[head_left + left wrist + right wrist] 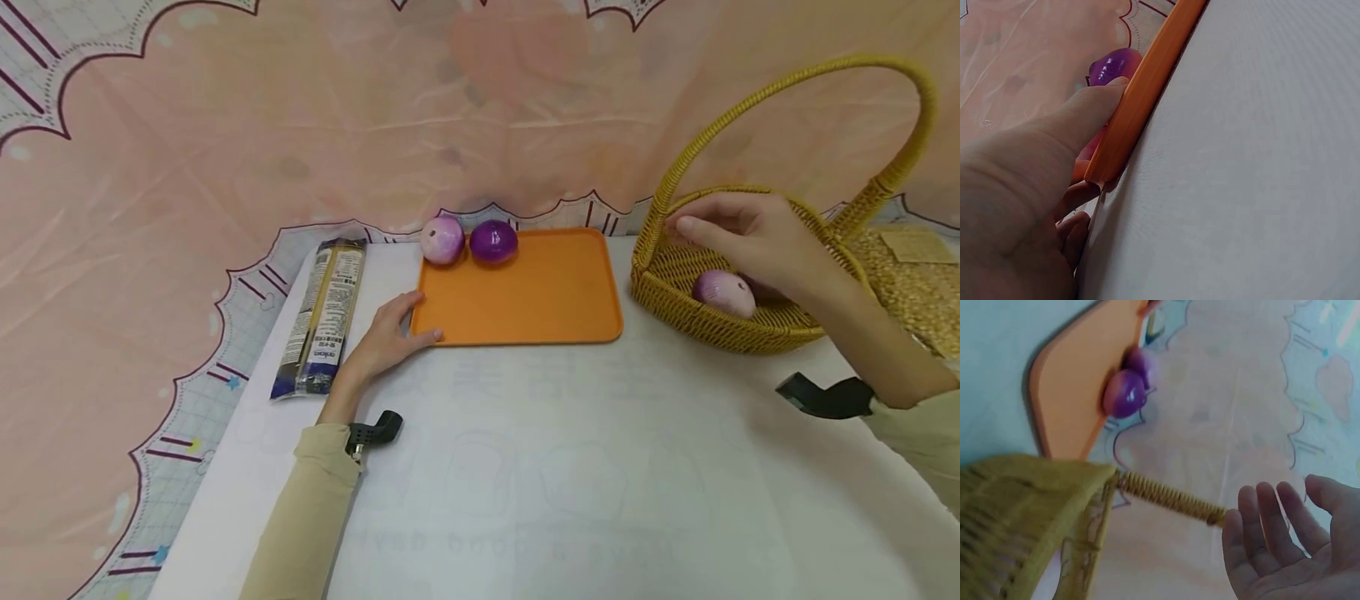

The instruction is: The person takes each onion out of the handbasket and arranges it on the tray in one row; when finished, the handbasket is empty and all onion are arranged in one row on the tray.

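My left hand (384, 337) holds the near left corner of an orange tray (525, 304), thumb over its rim and fingers along its side. Two onions lie at the tray's far left: a pale purple onion (442, 240) and a glossy dark purple onion (493, 242). Above a yellow wicker basket (720, 335) hovers my right hand (765, 246), under the tall handle. Nothing shows between its loosely bent fingers (1267, 531) in the right wrist view. Inside the basket lies another pale purple onion (723, 293), with part of the basket's interior hidden by the hand.
Left of the tray lies a long packet (318, 321) with dark blue ends. A bag of yellow grains (911, 283) lies right of the basket. A patterned pink cloth (450, 108) covers the back, behind the white tabletop (585, 467).
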Motion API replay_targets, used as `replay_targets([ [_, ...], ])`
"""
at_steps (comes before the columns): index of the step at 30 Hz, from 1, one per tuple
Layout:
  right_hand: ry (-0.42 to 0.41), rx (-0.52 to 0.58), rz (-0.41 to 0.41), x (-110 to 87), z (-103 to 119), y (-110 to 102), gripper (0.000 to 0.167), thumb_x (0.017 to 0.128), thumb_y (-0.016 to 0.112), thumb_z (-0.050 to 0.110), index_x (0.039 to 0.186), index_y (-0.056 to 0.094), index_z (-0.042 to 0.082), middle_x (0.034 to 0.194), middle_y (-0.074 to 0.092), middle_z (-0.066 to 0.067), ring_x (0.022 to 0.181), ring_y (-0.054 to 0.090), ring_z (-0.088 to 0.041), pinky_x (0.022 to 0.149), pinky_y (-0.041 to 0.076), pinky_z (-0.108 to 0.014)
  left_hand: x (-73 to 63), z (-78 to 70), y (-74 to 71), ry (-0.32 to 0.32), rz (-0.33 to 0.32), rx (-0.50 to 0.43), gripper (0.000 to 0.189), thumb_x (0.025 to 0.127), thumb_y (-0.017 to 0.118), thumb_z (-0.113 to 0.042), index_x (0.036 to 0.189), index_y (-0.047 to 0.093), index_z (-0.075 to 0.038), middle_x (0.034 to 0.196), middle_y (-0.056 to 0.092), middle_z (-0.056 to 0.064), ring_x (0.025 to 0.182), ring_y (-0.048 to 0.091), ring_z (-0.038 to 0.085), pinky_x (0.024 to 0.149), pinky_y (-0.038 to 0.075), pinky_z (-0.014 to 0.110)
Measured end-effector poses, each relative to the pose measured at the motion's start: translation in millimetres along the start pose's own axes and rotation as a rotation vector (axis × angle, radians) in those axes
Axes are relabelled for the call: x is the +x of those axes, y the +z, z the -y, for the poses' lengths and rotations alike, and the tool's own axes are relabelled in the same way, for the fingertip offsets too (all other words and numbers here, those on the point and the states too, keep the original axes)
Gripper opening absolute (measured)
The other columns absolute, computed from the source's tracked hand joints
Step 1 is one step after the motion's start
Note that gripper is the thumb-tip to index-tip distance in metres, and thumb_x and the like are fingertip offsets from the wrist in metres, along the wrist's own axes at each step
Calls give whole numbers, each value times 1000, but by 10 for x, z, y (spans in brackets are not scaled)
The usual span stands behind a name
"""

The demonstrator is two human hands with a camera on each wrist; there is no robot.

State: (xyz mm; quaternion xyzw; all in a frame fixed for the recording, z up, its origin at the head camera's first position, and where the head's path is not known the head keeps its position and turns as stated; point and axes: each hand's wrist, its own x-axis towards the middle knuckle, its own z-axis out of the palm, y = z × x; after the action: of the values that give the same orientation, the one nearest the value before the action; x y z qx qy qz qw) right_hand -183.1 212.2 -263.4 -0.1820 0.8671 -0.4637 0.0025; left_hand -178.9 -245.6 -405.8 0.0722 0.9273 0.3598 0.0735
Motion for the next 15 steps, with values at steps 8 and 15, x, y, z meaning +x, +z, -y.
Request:
replay_targets([
  [8,102,6,20,-73,-190,-266,25,98,58,26,117,67,13,100,70,21,91,65,7,78,45,-1,-16,0,-7,-2,-3,0,78,87,70,-38,150,34,-8,159,28,14,149,16,34,123,15,51],
  [15,160,-318,323,81,-363,-451,38,99,52,37,132,58,19,130,59,3,121,48,-18,101,38,-62,-10,-15,0,7,-4,1,78,87,71,-37,150,34,-8,159,28,14,149,17,34,123,16,51],
])
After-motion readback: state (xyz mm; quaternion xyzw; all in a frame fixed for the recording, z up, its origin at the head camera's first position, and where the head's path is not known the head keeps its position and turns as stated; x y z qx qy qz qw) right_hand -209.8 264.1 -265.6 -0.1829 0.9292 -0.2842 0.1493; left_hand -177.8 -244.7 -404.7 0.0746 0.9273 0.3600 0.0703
